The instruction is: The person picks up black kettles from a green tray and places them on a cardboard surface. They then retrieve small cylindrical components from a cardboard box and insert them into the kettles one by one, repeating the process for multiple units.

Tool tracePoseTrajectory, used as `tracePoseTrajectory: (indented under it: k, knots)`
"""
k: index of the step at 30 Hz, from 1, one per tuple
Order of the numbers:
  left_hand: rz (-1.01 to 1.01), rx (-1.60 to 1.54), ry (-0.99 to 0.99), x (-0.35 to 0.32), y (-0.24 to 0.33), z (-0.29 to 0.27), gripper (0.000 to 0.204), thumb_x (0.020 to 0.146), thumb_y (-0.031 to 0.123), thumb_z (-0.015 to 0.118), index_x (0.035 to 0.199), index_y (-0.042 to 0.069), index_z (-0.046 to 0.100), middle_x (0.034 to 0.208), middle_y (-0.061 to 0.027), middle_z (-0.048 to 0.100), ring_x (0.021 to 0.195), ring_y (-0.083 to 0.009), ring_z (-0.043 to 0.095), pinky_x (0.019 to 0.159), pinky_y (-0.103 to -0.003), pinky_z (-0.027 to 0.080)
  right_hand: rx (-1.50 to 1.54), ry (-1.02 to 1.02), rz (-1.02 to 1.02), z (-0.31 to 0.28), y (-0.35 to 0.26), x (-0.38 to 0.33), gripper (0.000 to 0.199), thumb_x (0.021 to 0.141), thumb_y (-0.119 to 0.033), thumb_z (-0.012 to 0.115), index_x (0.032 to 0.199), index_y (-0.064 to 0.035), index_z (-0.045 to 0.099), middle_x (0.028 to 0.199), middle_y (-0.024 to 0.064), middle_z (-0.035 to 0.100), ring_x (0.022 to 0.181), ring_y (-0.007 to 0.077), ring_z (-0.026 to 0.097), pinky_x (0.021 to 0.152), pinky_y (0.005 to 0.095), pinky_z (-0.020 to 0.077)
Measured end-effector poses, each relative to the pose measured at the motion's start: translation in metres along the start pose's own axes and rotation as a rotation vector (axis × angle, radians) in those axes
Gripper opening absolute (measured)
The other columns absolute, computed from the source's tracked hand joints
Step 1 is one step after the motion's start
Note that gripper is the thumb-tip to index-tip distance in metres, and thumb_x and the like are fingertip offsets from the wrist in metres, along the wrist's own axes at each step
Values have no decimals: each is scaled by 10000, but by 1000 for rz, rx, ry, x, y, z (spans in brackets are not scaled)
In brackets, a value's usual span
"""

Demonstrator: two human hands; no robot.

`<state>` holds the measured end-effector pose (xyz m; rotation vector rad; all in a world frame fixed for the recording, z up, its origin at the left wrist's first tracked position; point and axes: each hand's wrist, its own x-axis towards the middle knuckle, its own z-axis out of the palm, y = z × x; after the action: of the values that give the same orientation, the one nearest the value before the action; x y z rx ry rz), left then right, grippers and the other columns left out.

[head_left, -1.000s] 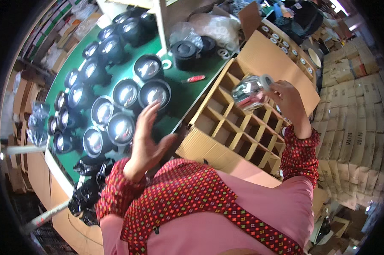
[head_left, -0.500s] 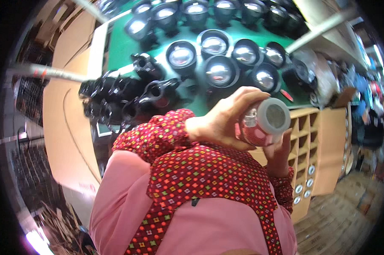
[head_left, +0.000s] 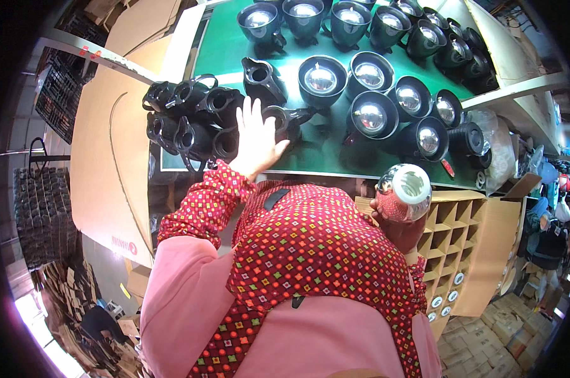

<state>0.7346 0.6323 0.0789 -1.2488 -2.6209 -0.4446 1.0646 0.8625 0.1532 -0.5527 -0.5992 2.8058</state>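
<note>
My right hand [head_left: 401, 230], at the right below the table edge, is wrapped round a silvery, mirror-like glass flask liner [head_left: 403, 192]. The liner's pale round end faces up, and red cloth reflects in its side. My left hand [head_left: 256, 142] is stretched out with fingers spread over the front left of the table. It holds nothing and is nearest a black spouted jug part [head_left: 285, 120], partly behind it; whether they touch I cannot tell. Several similar black jug parts [head_left: 193, 135] with handles stand left of that hand, and one more [head_left: 260, 79] stands just beyond its fingertips.
On the green table [head_left: 234, 38], several black housings [head_left: 368, 116] with mirrored domes inside stand in the middle and along the back. A small red item [head_left: 447, 167] lies near the right edge. A divided cardboard box [head_left: 452, 223] is below right; cardboard sheets [head_left: 108, 157] stand at left.
My left hand has let go of the flask liner and moved left to the black jug parts, its fingers opening out. The liner stays in my right hand. The view has shifted.
</note>
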Motion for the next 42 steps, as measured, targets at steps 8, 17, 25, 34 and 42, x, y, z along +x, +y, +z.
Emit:
tracePoseTrajectory:
  k: [8,17,25,34,42]
  knots:
    - [15,-236,-65,32,17,-61,421,748,337,907,967,13,751,1388,-311,562,1337,-472,522,1146,-538,412,37,89,-172,-35,4,-8,977,962,-620,663,1671,-118,215,1660,237,327,1512,493,351,1266,595,314]
    - [386,-981,-50,66,74,-199,514,730,338,961,910,-62,692,1432,-291,546,1329,-403,569,1100,-457,456,81,101,-77,-58,5,-16,794,1002,-594,604,1595,-99,422,1532,140,553,1437,328,500,1224,532,367]
    - [601,-994,-88,73,157,-184,475,636,229,998,972,32,726,1400,-265,553,1147,-432,688,923,-439,593,-102,-35,-256,-59,17,-31,523,1115,-290,408,1545,6,444,1511,193,555,1380,329,558,1152,490,493]
    - [478,-1003,-114,67,175,-167,1002,643,241,1006,1470,14,487,1440,-243,555,1265,-387,646,1023,-417,551,-133,2,-317,-27,17,-24,521,1088,-261,460,1535,6,446,1489,193,563,1366,330,564,1129,485,514]
    - [468,-1001,-114,71,167,-170,1061,631,239,1009,1517,3,474,1453,-239,545,1277,-408,641,1037,-444,557,-432,77,-425,13,4,0,530,1060,-245,525,1527,-3,452,1469,192,570,1356,334,565,1121,494,515]
